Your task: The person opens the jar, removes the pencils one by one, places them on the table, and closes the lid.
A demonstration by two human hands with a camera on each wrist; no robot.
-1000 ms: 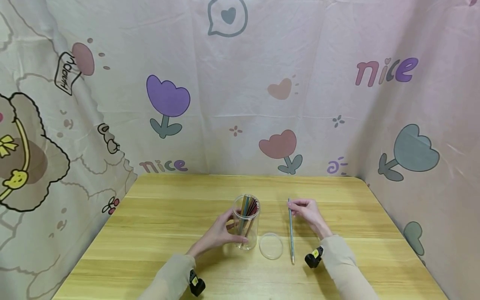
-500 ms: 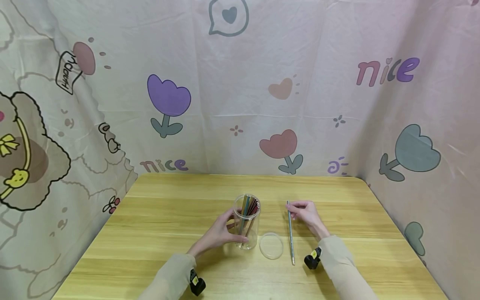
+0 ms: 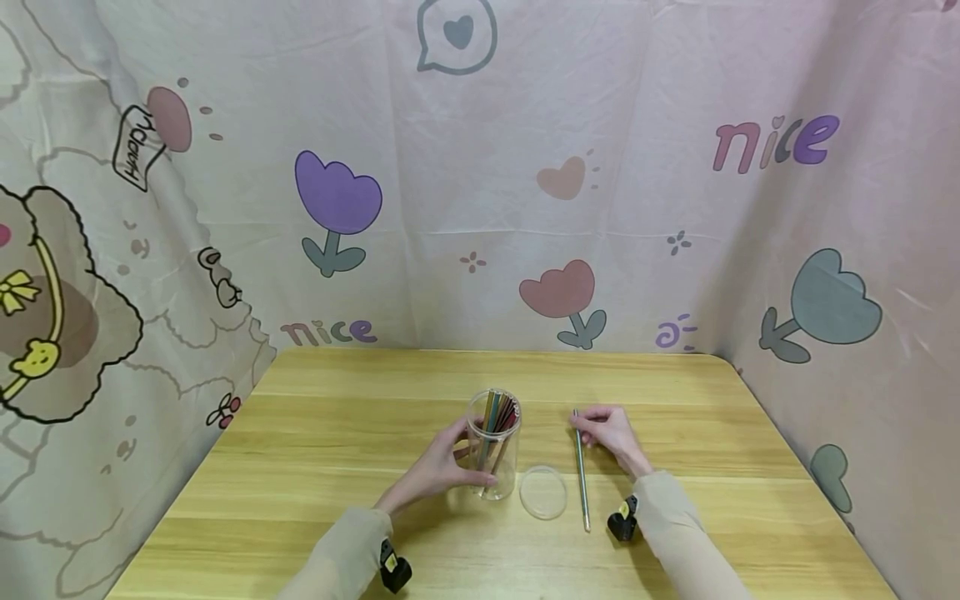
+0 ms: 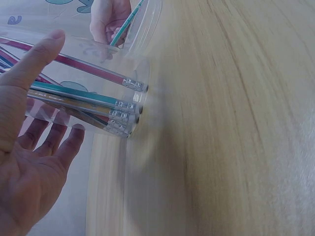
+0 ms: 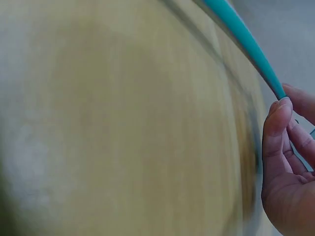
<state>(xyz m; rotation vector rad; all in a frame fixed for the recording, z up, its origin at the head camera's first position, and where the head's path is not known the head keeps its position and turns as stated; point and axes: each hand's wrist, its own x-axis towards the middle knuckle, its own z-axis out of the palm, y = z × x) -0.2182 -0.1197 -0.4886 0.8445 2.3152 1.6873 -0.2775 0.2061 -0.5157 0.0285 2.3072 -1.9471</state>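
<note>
Standing upright on the table is a clear cylindrical jar [image 3: 507, 472] with several pencils [image 3: 504, 410] inside. My left hand [image 3: 441, 463] grips it from the left, thumb across the near side. The left wrist view shows red, teal and gold pencils with eraser ends at the jar's bottom. To the right, my right hand [image 3: 612, 432] pinches a teal pencil [image 5: 241, 35] near its far end, between thumb and index finger. In the head view that pencil points back toward me, its eraser end nearest. A round clear lid [image 3: 543, 492] lies between jar and pencil.
The wooden table [image 3: 337, 400] reaches back to a printed cloth backdrop [image 3: 465, 167], which also hangs at both sides. Small black cameras sit on the left wrist [image 3: 393, 567] and the right wrist [image 3: 622, 518].
My right hand has shifted slightly toward me and left, bringing the pencil's far end nearer. The left hand, jar and lid have stayed in place.
</note>
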